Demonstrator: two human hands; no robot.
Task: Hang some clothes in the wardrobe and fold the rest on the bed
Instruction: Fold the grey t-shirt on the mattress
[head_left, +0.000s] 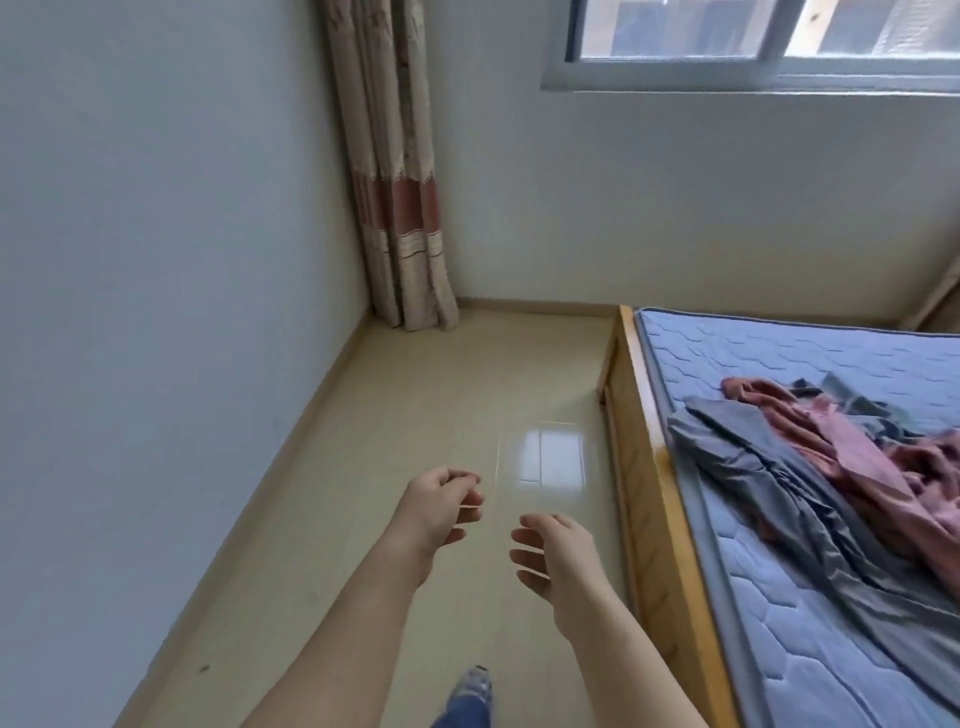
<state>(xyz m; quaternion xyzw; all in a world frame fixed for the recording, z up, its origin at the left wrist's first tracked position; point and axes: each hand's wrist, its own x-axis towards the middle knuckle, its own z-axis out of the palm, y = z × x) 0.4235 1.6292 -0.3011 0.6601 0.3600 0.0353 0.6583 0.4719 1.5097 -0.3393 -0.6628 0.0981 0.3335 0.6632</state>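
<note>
Both the left hand (439, 506) and right hand (553, 553) hang loosely curled and empty, left of the bed (639, 426). On it the clothes (810, 467) lie tangled; lifting one could drag others floorward.

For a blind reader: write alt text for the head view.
The left hand and right hand hover empty over the floor beside a bed. Grey clothes and pink clothes lie crumpled on its mattress; a curtain hangs in the corner.

Blue quilted bed (769, 364) under crumpled grey garment (769, 478) and pink garment (852, 447)
</note>
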